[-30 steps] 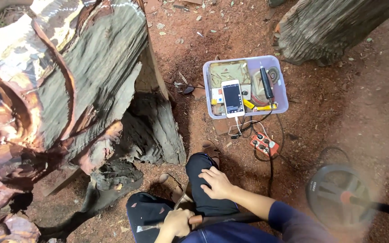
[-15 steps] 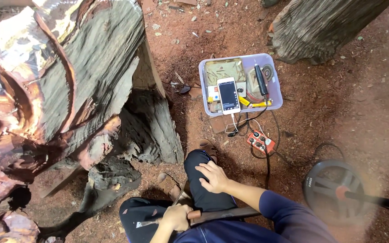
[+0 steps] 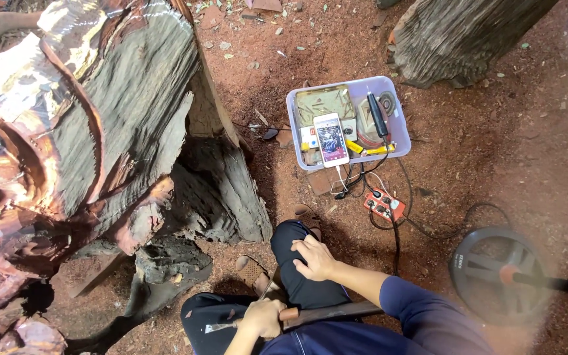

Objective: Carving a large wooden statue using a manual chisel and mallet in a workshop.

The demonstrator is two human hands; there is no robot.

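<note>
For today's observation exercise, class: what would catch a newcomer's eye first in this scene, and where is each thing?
The huge grey and reddish carved tree stump fills the left side, standing on red earth. At the upper middle sits a pale plastic tray with a white phone and tools lying in it. At the bottom, the left hand grips a wooden-handled tool laid across the lap, while the right hand rests on the dark-trousered knee.

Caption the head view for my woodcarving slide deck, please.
Seated before a large carved log, left hand gripping a chisel, right hand resting on a knee.
</note>
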